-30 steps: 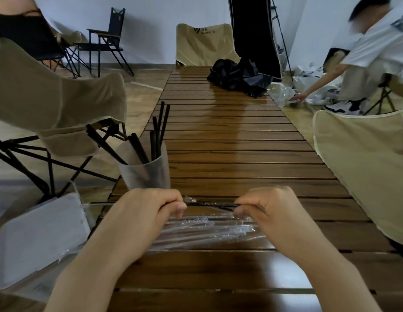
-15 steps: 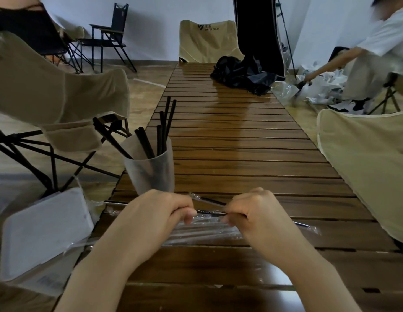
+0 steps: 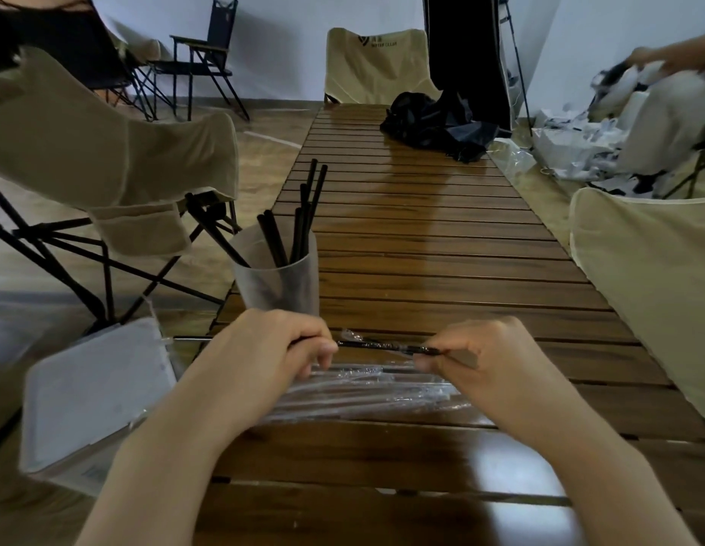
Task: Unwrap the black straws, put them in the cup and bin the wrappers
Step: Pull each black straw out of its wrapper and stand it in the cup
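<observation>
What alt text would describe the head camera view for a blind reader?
Two bare hands, left hand and right hand, hold one thin black plastic straw level above clear plastic wrappers on a brown slatted wooden table. A frosted translucent cup behind holds more black straws.

Low in the frame, the left hand (image 3: 272, 348) and the right hand (image 3: 473, 360) each pinch one end of a black straw (image 3: 382, 344) lying crosswise, clear wrapper (image 3: 353, 334) clinging to it. Just below it, a pile of wrapped straws (image 3: 366, 392) rests on the slatted wooden surface (image 3: 441, 250). Above the left hand stands a translucent cup (image 3: 280, 281) holding several black straws. A white bin (image 3: 91, 392) sits at lower left.
</observation>
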The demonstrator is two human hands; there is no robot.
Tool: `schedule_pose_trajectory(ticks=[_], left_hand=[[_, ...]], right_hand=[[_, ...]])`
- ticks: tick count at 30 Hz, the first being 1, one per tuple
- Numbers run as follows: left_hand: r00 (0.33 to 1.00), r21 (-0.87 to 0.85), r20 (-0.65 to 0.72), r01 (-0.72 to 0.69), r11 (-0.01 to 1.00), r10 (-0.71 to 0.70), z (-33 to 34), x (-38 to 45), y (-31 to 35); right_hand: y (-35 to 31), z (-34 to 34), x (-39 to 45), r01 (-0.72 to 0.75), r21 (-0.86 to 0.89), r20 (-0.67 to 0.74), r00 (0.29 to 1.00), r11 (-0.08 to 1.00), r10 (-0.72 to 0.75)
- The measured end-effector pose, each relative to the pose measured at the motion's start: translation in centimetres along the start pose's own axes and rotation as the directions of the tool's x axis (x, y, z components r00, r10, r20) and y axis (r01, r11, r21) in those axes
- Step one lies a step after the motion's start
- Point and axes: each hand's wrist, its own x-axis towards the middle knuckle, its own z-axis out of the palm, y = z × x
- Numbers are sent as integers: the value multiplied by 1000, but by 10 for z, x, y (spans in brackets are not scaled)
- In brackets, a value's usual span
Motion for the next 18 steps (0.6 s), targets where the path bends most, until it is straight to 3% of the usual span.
schedule_pose_trajectory(ticks=[11,18], left_hand=[[996,98,-1,-94,991,95,7,4,9],[998,104,30,-55,993,52,10,4,7]], right_hand=[[-2,16,0,62,-105,59,997,992,-56],[-8,18,4,92,-106,34,995,990,-89]])
